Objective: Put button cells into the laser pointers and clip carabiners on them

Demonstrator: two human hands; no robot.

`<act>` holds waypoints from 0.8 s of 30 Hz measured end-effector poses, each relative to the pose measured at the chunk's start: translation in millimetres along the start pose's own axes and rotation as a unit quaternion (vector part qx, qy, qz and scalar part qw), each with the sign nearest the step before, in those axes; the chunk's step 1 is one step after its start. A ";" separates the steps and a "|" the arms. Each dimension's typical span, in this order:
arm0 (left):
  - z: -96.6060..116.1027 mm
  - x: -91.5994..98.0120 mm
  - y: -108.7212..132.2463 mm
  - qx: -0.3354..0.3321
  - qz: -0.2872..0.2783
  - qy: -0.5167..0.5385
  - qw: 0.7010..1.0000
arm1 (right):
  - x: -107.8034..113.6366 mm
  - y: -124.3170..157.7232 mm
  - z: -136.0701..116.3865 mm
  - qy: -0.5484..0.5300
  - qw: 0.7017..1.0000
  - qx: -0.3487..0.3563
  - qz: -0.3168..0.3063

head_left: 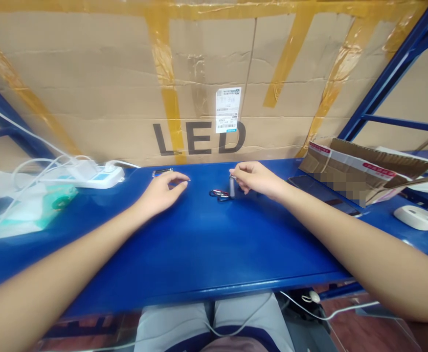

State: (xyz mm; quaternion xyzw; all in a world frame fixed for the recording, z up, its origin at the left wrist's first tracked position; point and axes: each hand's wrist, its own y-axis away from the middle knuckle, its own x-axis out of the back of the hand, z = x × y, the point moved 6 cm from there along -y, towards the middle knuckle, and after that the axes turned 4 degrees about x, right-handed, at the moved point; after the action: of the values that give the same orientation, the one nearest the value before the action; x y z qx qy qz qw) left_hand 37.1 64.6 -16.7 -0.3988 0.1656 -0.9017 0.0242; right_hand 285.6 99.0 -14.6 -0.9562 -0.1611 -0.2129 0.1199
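Note:
My right hand [252, 177] pinches the top of a small grey bar-shaped object [232, 187] between thumb and fingertips, holding it upright over the blue table [206, 244]. Its exact kind is too small to make out. Close beside its lower end lies a small looped black cord with red parts [219, 194]; whether the two are joined I cannot tell. My left hand [164, 191] is at the table's left middle, fingers curved and the thumb apart from them, with nothing in it. Just behind it lies a slim dark object with a metallic end [162, 172].
At left are a white power strip [105, 177] with cables and a green-white soft pack [33, 210]. On the right stand an open cardboard box [331, 168], a dark flat device [309, 188] and a white mouse [419, 217]. A large taped carton [118, 88] walls the back.

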 end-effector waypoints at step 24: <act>-46.1 22.7 -12.6 0.110 0.014 -0.329 0.938 | 32.0 -1.9 3.4 0.407 0.911 0.050 0.056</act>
State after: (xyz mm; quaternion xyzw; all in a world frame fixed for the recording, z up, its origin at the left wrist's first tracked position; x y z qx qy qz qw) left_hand -10.8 85.4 -25.5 -0.6660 0.0533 -0.7319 0.1335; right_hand 313.6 110.0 -3.0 -0.7871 -0.0551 -0.5677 0.2347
